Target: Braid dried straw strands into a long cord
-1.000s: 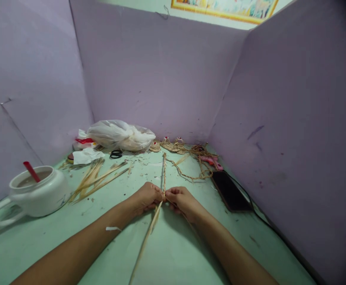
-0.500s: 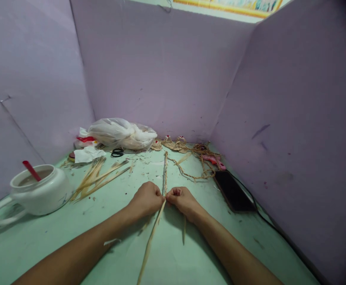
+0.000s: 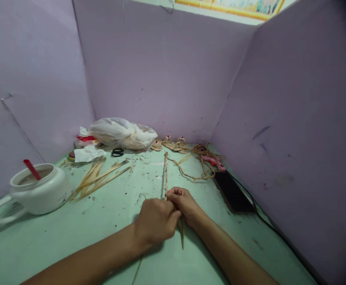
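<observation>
A thin braided straw cord (image 3: 166,170) runs across the green table (image 3: 72,237) away from me to my hands. My right hand (image 3: 184,202) is closed, pinching the near end of the braid. My left hand (image 3: 157,222) is closed in a fist just in front of it, gripping the loose straw strands (image 3: 182,234) that trail toward me. The two hands touch each other. Where exactly the fingers meet the straw is hidden by the left hand.
A white pot with a red stick (image 3: 35,190) stands at the left. Loose straw strips (image 3: 100,178), black scissors (image 3: 117,152), a plastic bag (image 3: 121,133), woven straw pieces (image 3: 175,144) and a dark phone (image 3: 231,191) with cable lie about. Purple boards wall three sides.
My left hand has moved toward me and to the right, crossing over the strands in front of my right hand. The long strand at the lower left is now mostly hidden.
</observation>
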`<action>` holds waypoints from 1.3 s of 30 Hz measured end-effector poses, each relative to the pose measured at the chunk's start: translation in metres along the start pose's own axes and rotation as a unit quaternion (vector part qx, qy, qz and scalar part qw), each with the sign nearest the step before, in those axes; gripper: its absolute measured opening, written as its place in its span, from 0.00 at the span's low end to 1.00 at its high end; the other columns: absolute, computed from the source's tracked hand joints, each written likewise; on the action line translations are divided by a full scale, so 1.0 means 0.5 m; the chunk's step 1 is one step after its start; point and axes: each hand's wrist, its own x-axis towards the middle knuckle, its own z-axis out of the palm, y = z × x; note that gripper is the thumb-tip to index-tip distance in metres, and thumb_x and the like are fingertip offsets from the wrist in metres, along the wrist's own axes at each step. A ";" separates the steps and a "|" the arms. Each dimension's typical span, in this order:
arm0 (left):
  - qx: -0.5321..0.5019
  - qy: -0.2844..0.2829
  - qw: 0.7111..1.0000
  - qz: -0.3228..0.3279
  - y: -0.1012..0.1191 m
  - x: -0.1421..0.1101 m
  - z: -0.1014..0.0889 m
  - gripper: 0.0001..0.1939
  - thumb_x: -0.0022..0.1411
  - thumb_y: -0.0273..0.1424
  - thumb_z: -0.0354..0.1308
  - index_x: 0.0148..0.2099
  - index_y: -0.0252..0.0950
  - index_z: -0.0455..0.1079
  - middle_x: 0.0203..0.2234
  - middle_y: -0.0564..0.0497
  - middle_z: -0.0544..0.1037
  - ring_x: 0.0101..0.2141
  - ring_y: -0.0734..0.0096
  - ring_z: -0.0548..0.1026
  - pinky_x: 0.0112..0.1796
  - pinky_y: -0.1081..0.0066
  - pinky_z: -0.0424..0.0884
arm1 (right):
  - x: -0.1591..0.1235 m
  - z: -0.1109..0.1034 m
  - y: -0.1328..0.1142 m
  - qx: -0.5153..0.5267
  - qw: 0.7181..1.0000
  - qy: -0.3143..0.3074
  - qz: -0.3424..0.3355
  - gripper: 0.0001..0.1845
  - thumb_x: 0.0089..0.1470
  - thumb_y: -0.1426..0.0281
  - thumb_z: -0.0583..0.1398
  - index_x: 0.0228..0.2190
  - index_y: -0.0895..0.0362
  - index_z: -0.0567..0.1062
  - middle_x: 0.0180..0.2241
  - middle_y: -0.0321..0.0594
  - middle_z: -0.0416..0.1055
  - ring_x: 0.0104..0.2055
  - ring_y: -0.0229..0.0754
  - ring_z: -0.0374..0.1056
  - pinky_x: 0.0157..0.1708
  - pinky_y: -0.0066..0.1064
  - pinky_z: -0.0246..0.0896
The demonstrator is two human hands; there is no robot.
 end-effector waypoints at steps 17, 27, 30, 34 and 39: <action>-0.358 -0.108 0.862 -0.343 -0.032 0.066 -0.017 0.08 0.40 0.25 0.50 0.14 0.34 0.57 0.03 0.58 0.54 0.08 0.81 0.51 0.11 0.77 0.44 | -0.003 -0.023 0.002 -0.393 0.896 0.001 -0.205 0.05 0.45 0.74 0.52 0.23 0.59 0.68 0.20 0.36 0.67 0.23 0.33 0.57 0.23 0.24 0.47; -0.327 -0.047 0.894 -0.303 -0.041 0.067 0.015 0.10 0.38 0.23 0.51 0.12 0.35 0.54 0.05 0.61 0.48 0.10 0.84 0.47 0.13 0.77 0.40 | -0.050 -0.014 -0.033 -0.528 0.836 0.072 -0.128 0.09 0.45 0.70 0.54 0.23 0.58 0.74 0.22 0.42 0.72 0.23 0.37 0.62 0.21 0.26 0.43; -0.345 -0.052 0.880 -0.322 -0.027 0.066 0.001 0.10 0.38 0.21 0.50 0.11 0.34 0.53 0.04 0.60 0.50 0.09 0.84 0.48 0.14 0.77 0.42 | -0.062 -0.003 -0.034 -0.499 0.857 0.047 -0.119 0.09 0.44 0.71 0.54 0.22 0.59 0.74 0.20 0.41 0.71 0.21 0.36 0.61 0.20 0.26 0.42; -0.393 -0.081 0.856 -0.326 -0.024 0.063 -0.012 0.09 0.39 0.22 0.47 0.12 0.34 0.56 0.04 0.57 0.55 0.08 0.82 0.50 0.12 0.76 0.42 | -0.076 0.015 -0.022 -0.507 0.847 0.029 -0.156 0.10 0.43 0.73 0.53 0.22 0.59 0.75 0.21 0.42 0.72 0.21 0.35 0.61 0.21 0.26 0.42; -0.438 -0.091 0.850 -0.277 -0.045 0.059 -0.011 0.05 0.37 0.23 0.48 0.14 0.33 0.59 0.04 0.58 0.55 0.07 0.83 0.49 0.11 0.77 0.40 | -0.075 0.014 -0.017 -0.502 0.844 0.002 -0.188 0.11 0.43 0.74 0.53 0.22 0.58 0.75 0.21 0.41 0.72 0.21 0.35 0.61 0.21 0.25 0.43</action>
